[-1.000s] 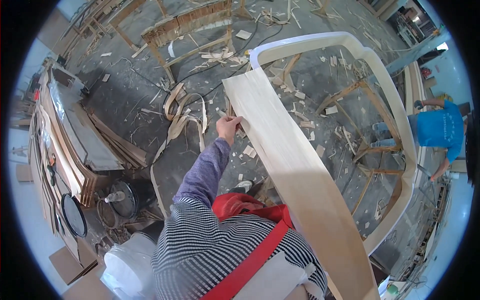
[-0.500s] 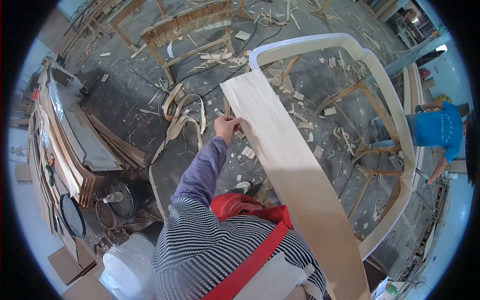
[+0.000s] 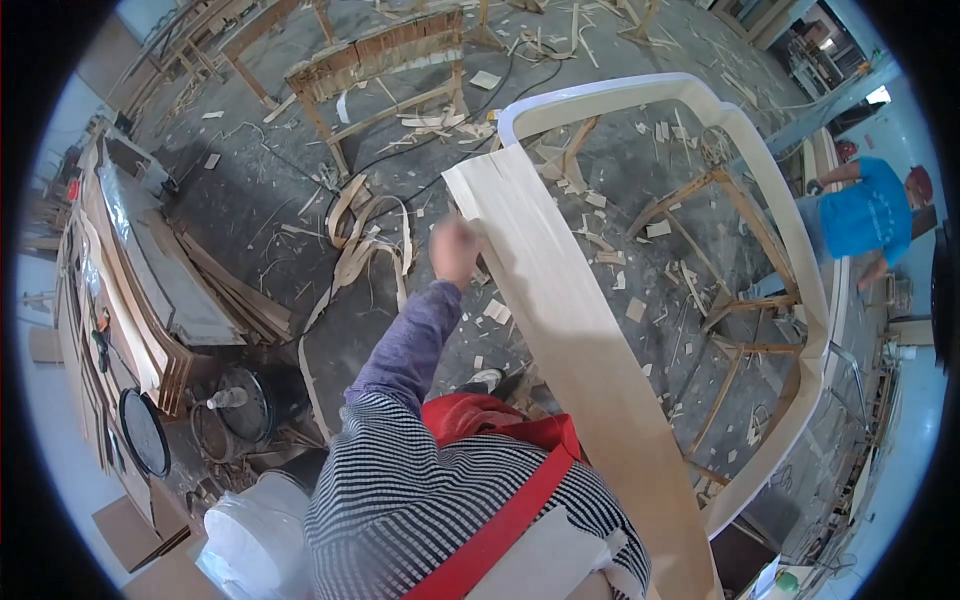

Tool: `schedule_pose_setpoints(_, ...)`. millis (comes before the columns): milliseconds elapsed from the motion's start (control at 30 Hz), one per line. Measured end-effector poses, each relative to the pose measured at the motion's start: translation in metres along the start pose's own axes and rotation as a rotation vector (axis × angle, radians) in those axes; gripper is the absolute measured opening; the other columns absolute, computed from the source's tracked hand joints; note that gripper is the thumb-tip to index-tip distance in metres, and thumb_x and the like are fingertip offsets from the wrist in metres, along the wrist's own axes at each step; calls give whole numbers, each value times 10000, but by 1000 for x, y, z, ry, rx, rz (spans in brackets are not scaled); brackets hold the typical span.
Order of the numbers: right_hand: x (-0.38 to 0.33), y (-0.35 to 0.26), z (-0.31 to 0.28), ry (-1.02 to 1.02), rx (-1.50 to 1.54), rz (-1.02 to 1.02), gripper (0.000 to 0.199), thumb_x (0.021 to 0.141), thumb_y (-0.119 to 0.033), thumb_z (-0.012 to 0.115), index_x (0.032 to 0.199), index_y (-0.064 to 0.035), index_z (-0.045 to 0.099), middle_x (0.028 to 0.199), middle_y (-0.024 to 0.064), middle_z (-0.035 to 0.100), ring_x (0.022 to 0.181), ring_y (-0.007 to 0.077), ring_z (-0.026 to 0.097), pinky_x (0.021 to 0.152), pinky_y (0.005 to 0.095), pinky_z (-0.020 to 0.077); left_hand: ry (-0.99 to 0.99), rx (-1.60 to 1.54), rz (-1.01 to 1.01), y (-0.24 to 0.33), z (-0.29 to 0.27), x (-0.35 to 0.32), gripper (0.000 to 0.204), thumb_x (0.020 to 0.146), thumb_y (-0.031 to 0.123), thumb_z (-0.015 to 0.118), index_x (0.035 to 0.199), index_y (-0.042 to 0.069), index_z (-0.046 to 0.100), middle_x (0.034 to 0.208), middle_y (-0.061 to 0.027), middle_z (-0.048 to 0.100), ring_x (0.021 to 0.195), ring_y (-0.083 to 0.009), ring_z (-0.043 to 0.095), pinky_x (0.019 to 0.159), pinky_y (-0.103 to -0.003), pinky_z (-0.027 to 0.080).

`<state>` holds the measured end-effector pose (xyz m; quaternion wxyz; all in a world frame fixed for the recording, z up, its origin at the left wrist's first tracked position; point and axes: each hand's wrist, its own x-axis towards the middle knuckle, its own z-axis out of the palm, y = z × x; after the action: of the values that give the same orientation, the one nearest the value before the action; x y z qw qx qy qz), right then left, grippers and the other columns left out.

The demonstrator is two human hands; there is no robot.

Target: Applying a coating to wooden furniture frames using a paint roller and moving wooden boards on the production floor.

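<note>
A long pale wooden strip (image 3: 575, 270) runs from beneath my body away toward the far middle, its upper end beside the corner of a large curved frame (image 3: 760, 170). My left hand (image 3: 457, 252), with a purple sleeve behind it, is at the strip's left edge near that far end. Motion smears its fingers, so their grip on the edge is unclear. The strip's near part lies in shade, and its lowest stretch leaves the picture. My right hand is out of view.
Wooden trestles (image 3: 380, 60) stand beyond, and wooden supports (image 3: 750, 215) hold the frame. Offcuts and curled shavings (image 3: 350, 240) litter the floor. Stacked curved panels (image 3: 140, 310), a black bucket (image 3: 245, 405) and a white bucket (image 3: 255, 535) are at left. A person in blue (image 3: 865, 210) works at right.
My left hand, earlier pinching the strip's edge, is now blurred at nearly the same place. The strip's near part has shifted slightly left. The person in blue has moved a little farther away.
</note>
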<state>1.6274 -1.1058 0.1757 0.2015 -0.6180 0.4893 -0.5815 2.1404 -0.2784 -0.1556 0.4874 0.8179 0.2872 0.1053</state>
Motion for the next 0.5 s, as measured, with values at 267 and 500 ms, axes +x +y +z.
schedule_pose_setpoints(267,3,13,-30,22,-28,13,393,941,-289,544,1146,29,651,1117,158,677,957,276,631,822,404,510,-132,571,819,-2,-6,8,510,845,151,625,1324,31,494,1433,-170,445,1342,-329,401,1117,-452,328)
schedule_pose_setpoints(500,-2,23,-59,34,-75,29,394,939,-289,546,1141,32,652,1115,157,679,958,276,634,819,404,513,-153,432,652,-1,-11,11,498,885,176,565,1359,54,472,1459,-111,436,1377,-279,381,1125,-470,315)
